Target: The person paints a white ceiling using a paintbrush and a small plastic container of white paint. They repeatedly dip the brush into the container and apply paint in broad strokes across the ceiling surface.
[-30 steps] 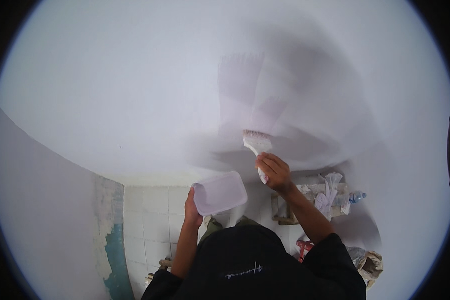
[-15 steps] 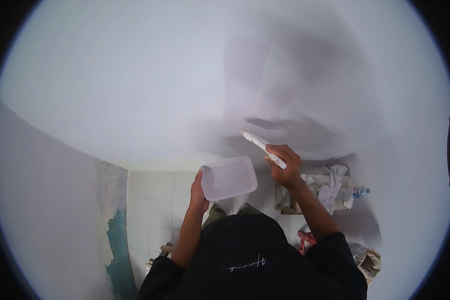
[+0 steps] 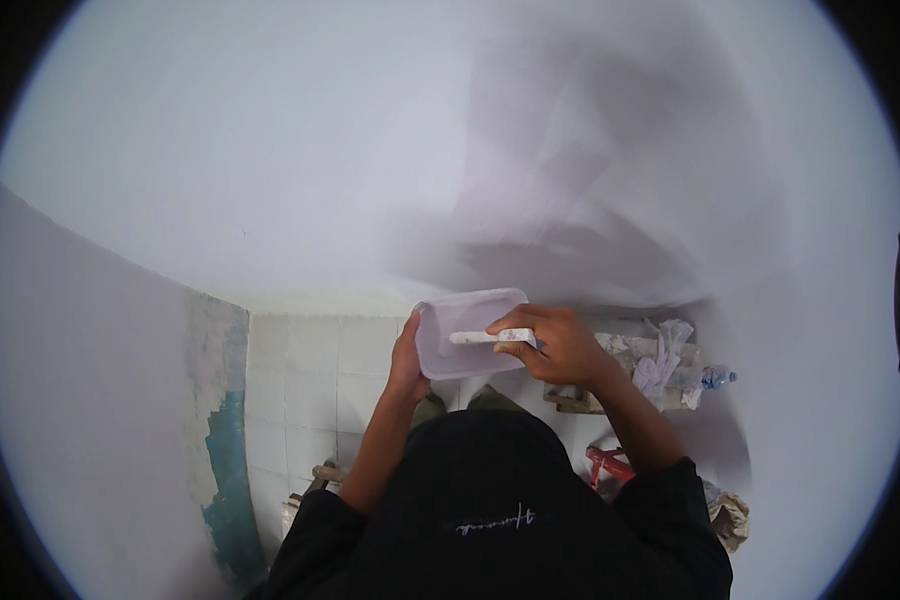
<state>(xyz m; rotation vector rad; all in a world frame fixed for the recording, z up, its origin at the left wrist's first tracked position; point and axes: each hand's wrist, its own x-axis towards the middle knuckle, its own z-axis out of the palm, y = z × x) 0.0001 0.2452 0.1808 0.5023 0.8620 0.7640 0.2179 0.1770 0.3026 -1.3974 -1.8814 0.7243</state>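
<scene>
Paint-smeared white brush (image 3: 476,338), pale lilac tub (image 3: 438,335), rounded corners

Illumination moderate, diffuse and cool in tone. The pale wall (image 3: 270,130) reads brightest at left; soft-edged, overlapping shadows (image 3: 570,250) darken its centre and right, consistent with light from the near left. The black shirt (image 3: 470,470) retains little fold detail. Paintbrush (image 3: 470,337) outline slightly soft. Fisheye distortion bows straight edges; corners black, rim fringed blue.

White script lettering (image 3: 497,519) on black shirt (image 3: 490,470)
</scene>
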